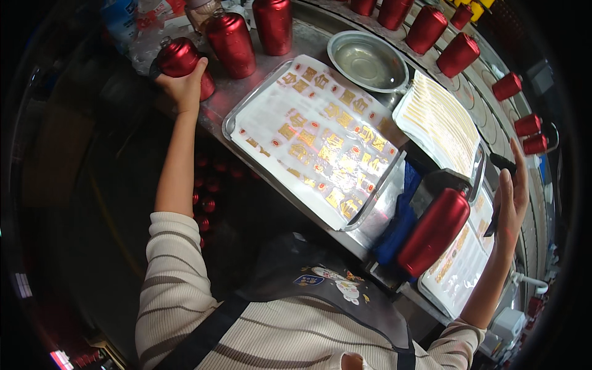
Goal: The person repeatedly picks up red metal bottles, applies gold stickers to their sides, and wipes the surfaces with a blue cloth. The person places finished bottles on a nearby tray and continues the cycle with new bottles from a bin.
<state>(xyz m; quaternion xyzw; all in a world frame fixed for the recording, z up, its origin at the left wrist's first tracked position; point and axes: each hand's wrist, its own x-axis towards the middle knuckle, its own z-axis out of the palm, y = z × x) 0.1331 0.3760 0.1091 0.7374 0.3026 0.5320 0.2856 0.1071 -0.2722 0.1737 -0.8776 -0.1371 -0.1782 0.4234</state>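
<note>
At the far left, my left hand is wrapped round a glossy red bottle with a clear neck. Two more red bottles stand just right of it. My right hand is raised at the right with its fingers stretched out, beside a dark object partly hidden by it. Left of that hand, another red bottle lies tilted on a dark holder with a blue cloth. Between my arms, a metal tray carries a white sheet of gold and red decals.
Behind the tray sits a metal basin of liquid. A pad with gold stripes lies right of it, and another decal sheet is nearer me. A curved conveyor with several red bottles runs along the back and right. Clear plastic lies at the upper left.
</note>
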